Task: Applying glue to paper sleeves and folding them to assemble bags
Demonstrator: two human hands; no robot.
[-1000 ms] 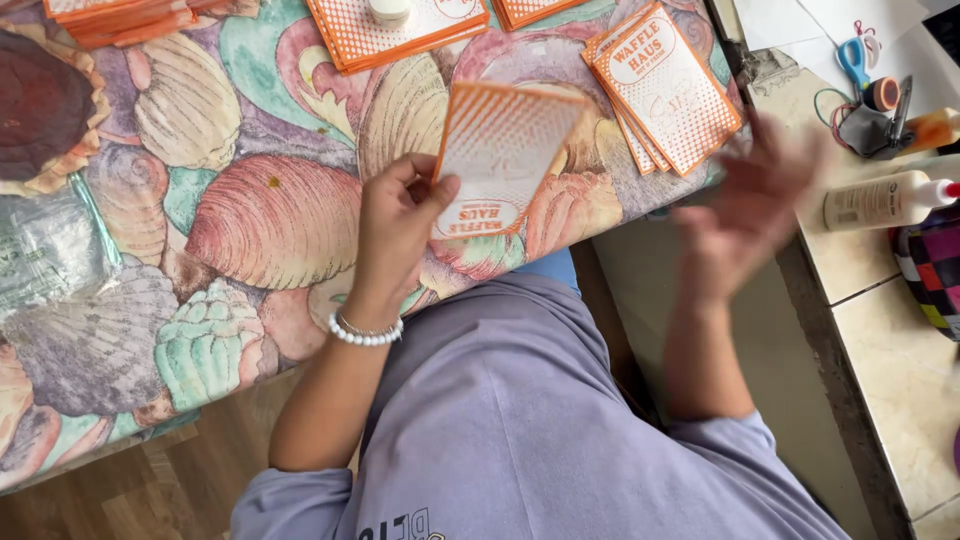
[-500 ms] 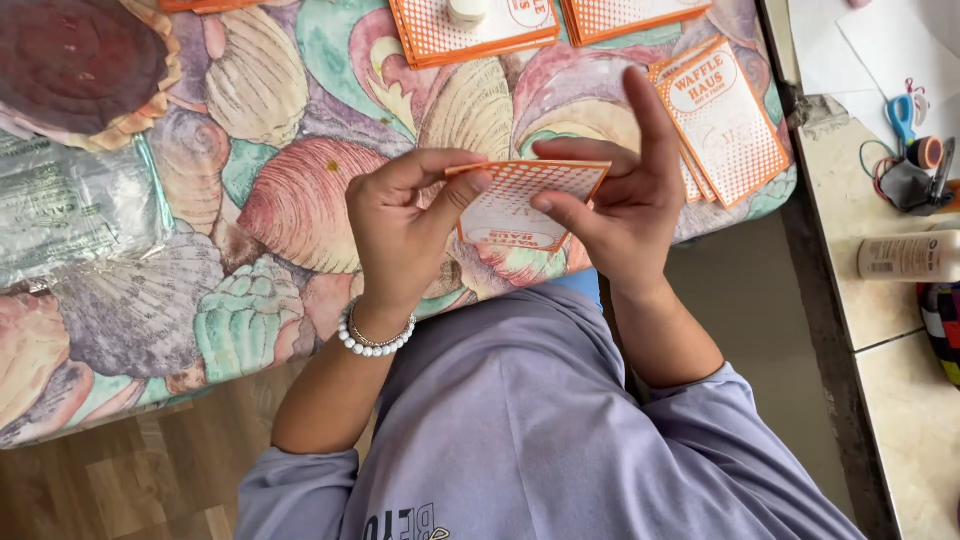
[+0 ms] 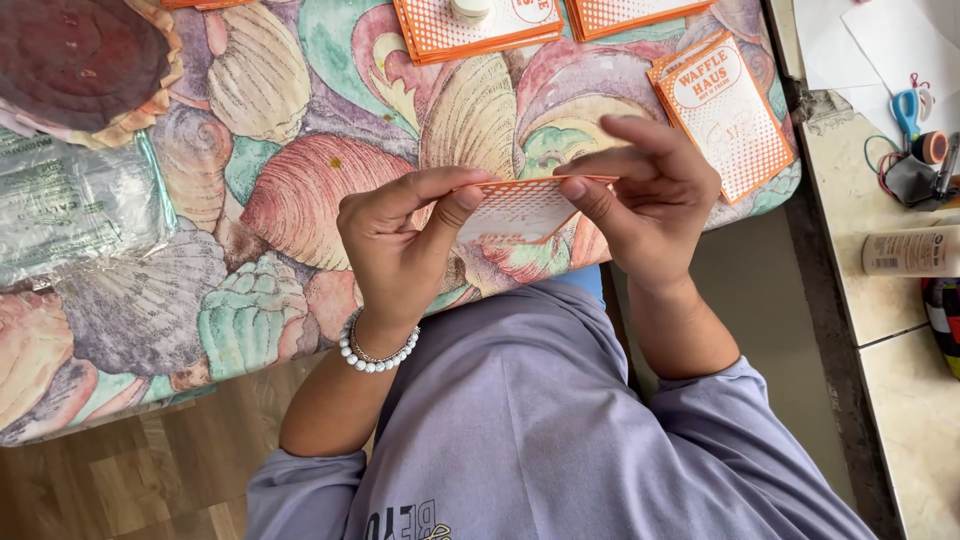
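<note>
An orange-and-white waffle-patterned paper sleeve [image 3: 520, 208] is held flat and edge-on above the near edge of the table. My left hand [image 3: 400, 250] pinches its left end between thumb and fingers; a white bead bracelet [image 3: 378, 352] circles that wrist. My right hand [image 3: 645, 200] grips the right end, fingers curled over the top edge. Both hands hover over the seashell-print tablecloth [image 3: 290, 190], just in front of my lap.
A stack of matching orange sleeves [image 3: 725, 110] lies at the table's right corner, more stacks [image 3: 470, 28] along the far edge. A clear plastic bag [image 3: 75, 215] sits left. On the counter to the right are blue scissors [image 3: 908, 108] and a lotion bottle [image 3: 910, 252].
My right hand came back from the right side and took hold of the sleeve. The sleeve turned from facing up to nearly edge-on between both hands.
</note>
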